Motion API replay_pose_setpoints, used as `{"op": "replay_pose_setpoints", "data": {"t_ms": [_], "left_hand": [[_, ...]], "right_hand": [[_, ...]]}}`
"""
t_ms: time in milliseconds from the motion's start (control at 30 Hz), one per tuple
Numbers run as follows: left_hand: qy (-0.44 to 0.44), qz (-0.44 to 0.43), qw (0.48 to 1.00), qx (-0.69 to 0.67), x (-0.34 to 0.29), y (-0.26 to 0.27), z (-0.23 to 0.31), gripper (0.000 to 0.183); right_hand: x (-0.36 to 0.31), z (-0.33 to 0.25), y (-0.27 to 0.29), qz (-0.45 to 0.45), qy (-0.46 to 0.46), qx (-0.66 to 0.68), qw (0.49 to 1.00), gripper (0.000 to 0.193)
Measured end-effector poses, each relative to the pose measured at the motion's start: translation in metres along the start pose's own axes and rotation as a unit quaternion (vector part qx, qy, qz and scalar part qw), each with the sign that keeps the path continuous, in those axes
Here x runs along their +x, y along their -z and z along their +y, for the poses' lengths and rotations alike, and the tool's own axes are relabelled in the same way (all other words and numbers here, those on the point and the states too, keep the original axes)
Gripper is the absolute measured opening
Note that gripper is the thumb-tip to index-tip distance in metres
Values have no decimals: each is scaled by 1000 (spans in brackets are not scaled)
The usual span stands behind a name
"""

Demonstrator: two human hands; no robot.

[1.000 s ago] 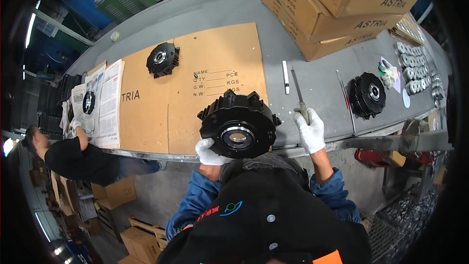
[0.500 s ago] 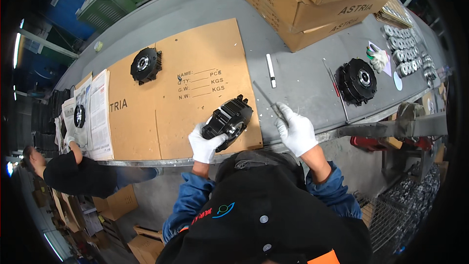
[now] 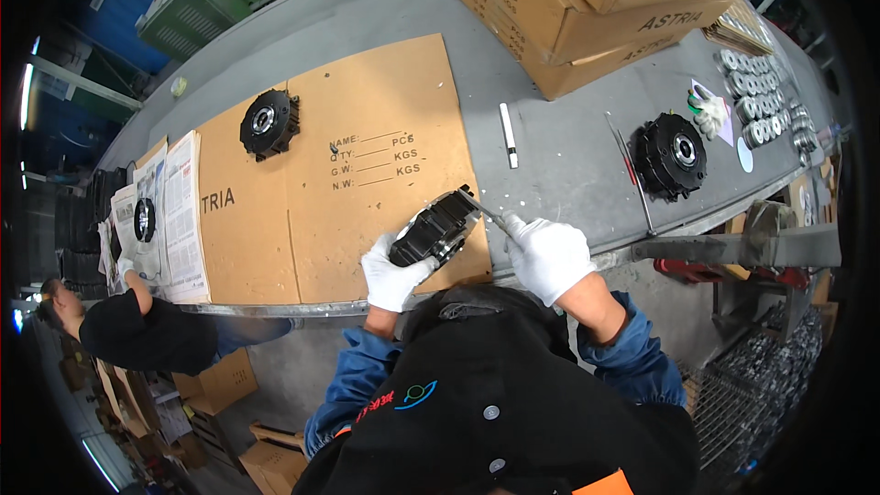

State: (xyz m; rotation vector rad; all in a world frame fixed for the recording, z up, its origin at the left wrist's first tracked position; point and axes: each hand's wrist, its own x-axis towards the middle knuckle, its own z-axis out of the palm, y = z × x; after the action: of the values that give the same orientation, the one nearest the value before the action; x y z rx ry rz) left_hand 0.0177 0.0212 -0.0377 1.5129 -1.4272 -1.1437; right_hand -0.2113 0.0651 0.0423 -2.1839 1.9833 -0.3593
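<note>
Head | left grip [image 3: 391, 275]: grasping tilted, toothed black housing [image 3: 431, 227] | right grip [image 3: 550, 259]: clenched around slim, rod-like tool [image 3: 489, 212]

Your white-gloved left hand [image 3: 394, 277] grips a round black ribbed part [image 3: 431, 229]; your white-gloved right hand [image 3: 550, 261], a slim grey tool [image 3: 490, 214].

Four black housings [image 3: 429, 231] (one held), one marker [image 3: 509, 136]

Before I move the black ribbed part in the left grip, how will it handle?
The black ribbed part: likely stiff, since its thick body shows no bend in the left grip. Probably heavy for its size; its chunky form suggests cast metal. Unlikely to slip easily: its ridged sides offer purchase.
</note>
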Motion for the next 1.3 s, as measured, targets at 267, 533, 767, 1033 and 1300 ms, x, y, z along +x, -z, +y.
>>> {"op": "replay_pose_setpoints", "data": {"t_ms": [267,533,767,1033,1300], "left_hand": [[-223,-117,940,232,-10,-2,8,34],[-20,21,971,-239,1,32,-27,37],[57,-26,851,-522,1,27,-29,45],[108,-80,745,-654,-6,19,-26,63],[133,-139,671,-716,-11,20,-21,61]], "right_hand": [[33,5,-29,-146,-35,-10,989,19],[9,84,-16,119,-174,174,962,28],[-8,84,-73,70,-289,299,907,32],[-13,69,-149,-37,-228,134,964,28],[-11,74,-161,-89,-203,33,975,28]]}}
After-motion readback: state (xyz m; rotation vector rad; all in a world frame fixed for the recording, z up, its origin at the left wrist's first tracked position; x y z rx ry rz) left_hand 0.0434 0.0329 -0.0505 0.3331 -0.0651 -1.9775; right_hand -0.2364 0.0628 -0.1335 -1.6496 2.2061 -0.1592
